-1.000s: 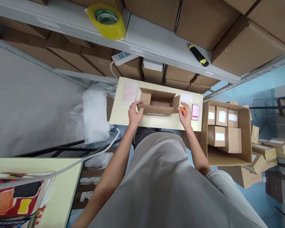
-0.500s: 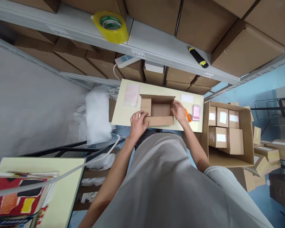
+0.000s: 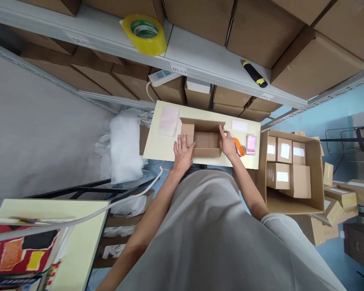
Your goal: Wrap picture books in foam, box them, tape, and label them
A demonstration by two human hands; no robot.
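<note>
An open cardboard box (image 3: 204,139) sits on a small pale table (image 3: 160,145), with smaller brown boxes packed inside. My left hand (image 3: 183,152) lies against the box's left flap and near wall, fingers stretched out. My right hand (image 3: 227,144) presses the right flap, fingers extended along it. An orange tape dispenser (image 3: 239,146) lies just right of my right hand. A phone (image 3: 250,144) with a pink screen rests beside it.
A big open carton (image 3: 312,161) of labelled small boxes stands to the right. Shelves above carry brown cartons, a yellow tape roll (image 3: 144,34), a box cutter (image 3: 254,73) and a power strip (image 3: 163,75). White plastic bags (image 3: 124,145) hang left of the table.
My right hand left the orange tape dispenser and went to the box's right flap. My left hand slid along the left side and flattened. The box's flaps have been folded upright.
</note>
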